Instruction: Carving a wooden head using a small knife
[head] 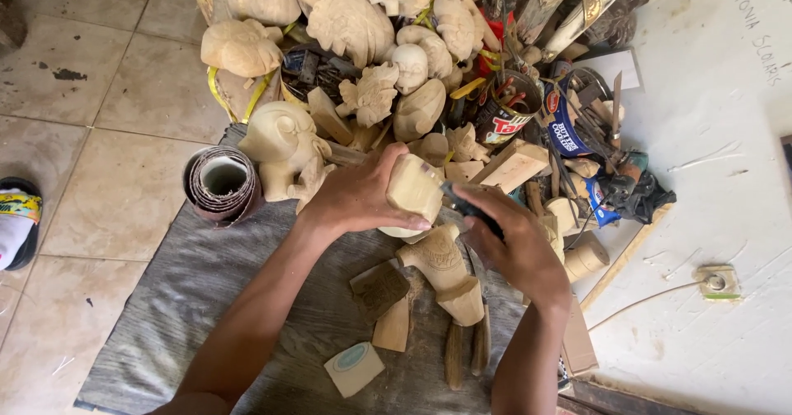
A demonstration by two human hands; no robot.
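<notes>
My left hand grips a pale, roughly carved wooden block and holds it over a grey wood-grain mat. My right hand is closed on a dark carving tool whose tip touches the block's right side. Just below the block lies a carved wooden figure. A larger round-headed carved figure stands to the left of my left hand.
A heap of unfinished wooden carvings fills the top. Tins with tools, a sandpaper roll, a small white rectangular block, wood offcuts and tool handles lie around. A sandal sits left on the tiled floor.
</notes>
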